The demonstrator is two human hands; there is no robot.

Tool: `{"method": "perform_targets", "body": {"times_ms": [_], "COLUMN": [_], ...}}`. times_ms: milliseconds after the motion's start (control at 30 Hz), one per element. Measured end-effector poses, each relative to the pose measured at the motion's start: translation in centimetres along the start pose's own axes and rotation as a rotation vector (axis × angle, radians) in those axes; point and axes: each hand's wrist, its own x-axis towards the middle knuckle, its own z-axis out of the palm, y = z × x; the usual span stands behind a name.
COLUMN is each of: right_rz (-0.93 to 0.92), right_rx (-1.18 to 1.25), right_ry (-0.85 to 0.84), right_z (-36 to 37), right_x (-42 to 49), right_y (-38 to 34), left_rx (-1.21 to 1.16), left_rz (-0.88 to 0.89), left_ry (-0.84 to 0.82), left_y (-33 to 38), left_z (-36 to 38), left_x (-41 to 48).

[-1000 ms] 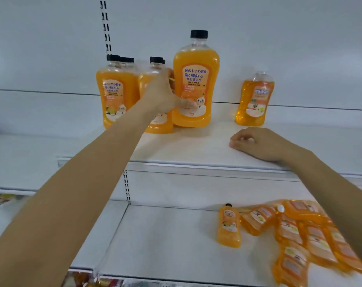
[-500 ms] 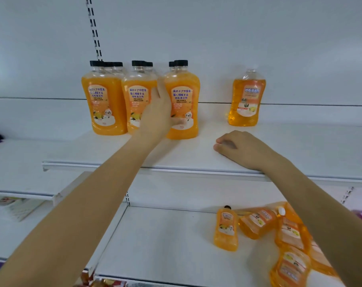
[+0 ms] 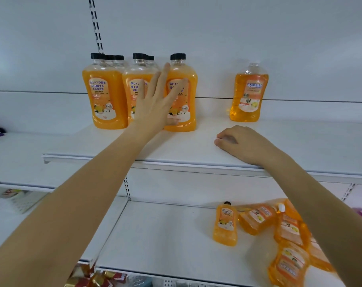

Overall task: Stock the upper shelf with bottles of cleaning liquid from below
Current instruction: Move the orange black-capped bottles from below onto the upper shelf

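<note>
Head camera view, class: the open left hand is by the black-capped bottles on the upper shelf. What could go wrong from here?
1. The left hand, fingers spread, is right in front of the black-capped bottles; a careless pull back might tip one into its neighbours.
2. The bottles lying on the lower shelf overlap in a heap, so lifting one could shift the others.

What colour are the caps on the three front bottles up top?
Black caps, clearest in the head view.

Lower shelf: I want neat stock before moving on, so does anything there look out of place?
Yes. The orange bottles on the lower shelf lie toppled in a loose heap at its right, not upright in rows.
</note>
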Motion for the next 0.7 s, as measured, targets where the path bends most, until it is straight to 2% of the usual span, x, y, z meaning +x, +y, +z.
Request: {"method": "perform_targets", "body": {"times_ms": [133, 267, 433, 500, 600, 700], "right_rz": [-0.003, -0.017, -0.072, -0.11, -0.192, -0.214], "right_rx": [0.023, 0.016, 0.048, 0.057, 0.069, 0.08], "right_ry": [0.031, 0.179, 0.173, 0.25, 0.463, 0.523], "right_z": [-0.3, -0.9, -1.8, -1.7, 0.3, 4.1], "right_x": [-0.3, -1.0, -4.2, -6.5, -10.8, -15.0], "right_y": [-0.3, -0.7, -0.2, 0.4, 1.1, 2.0], "left_rx": [-0.006, -0.139, -0.422, -0.568, -0.778, -0.836], "left_rz": [-0.009, -0.043, -0.12, -0.156, -0.188, -0.196], "left_ry": [-0.003, 0.081, -0.088, -0.078, -0.028, -0.14], "left_y": [0.0, 0.0, 0.4, 1.1, 3.5, 6.1], "left_z": [-0.2, -1.8, -5.5, -6.7, -7.6, -6.8], "left_x": [-0.2, -1.4, -4.8, -7.5, -12.6, -17.7]}}
